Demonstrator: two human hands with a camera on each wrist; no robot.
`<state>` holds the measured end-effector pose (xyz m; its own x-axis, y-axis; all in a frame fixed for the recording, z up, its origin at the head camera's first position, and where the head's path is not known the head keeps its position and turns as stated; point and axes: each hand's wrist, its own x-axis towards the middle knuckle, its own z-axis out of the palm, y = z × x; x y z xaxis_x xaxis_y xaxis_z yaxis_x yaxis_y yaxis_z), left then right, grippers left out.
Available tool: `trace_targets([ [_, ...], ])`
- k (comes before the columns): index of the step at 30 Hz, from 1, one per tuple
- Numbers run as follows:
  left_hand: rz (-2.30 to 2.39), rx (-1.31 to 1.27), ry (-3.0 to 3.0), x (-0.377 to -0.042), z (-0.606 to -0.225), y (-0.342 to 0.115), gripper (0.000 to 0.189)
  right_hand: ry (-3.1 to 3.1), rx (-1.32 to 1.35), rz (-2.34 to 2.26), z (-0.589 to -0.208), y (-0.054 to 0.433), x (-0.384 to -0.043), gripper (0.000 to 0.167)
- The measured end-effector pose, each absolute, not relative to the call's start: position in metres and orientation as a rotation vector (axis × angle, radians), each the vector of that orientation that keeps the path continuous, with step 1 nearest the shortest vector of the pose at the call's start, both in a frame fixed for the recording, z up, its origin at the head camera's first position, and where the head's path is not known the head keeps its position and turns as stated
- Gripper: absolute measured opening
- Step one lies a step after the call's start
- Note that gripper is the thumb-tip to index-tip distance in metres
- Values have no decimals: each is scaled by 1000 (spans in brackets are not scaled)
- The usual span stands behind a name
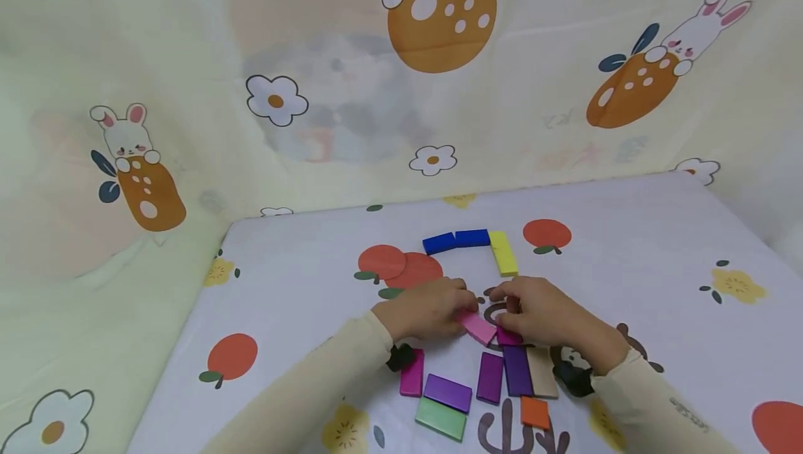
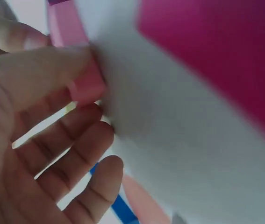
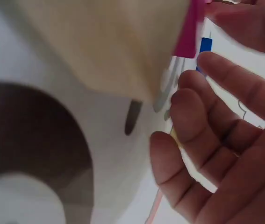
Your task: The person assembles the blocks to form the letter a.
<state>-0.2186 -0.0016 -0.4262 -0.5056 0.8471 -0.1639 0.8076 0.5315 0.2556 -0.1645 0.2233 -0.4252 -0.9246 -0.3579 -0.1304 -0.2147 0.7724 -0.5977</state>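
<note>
Pink block (image 1: 479, 329) is pinched in the left hand (image 1: 433, 309), one end right by a magenta block (image 1: 509, 336) that the kinda loose-fingered right hand (image 1: 547, 314) has its thumb against, with a purple block (image 1: 517, 372) and tan block (image 1: 542, 373) nearby, plus blue blocks (image 1: 472, 238) farther back on the table (image 1: 301, 266).
</note>
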Motion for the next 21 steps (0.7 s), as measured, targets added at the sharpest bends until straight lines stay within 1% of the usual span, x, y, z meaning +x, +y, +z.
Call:
trace_targets([
  [3,202,1276,2545,-224,-424,-1,29,2741,-388,-839,-424,226,-167,27],
  [8,191,1148,2610,-235,-422,8,29,2820,-250,-775,-420,234,-180,32],
  [13,193,1124,2627,-243,-423,20,30,2880,-171,-765,-423,242,-198,39],
  [16,174,1145,2642,-248,-427,26,29,2877,-125,-779,-428,243,-206,47],
  [21,132,1160,2669,-251,-427,33,30,2854,-88,-815,-428,242,-213,54],
])
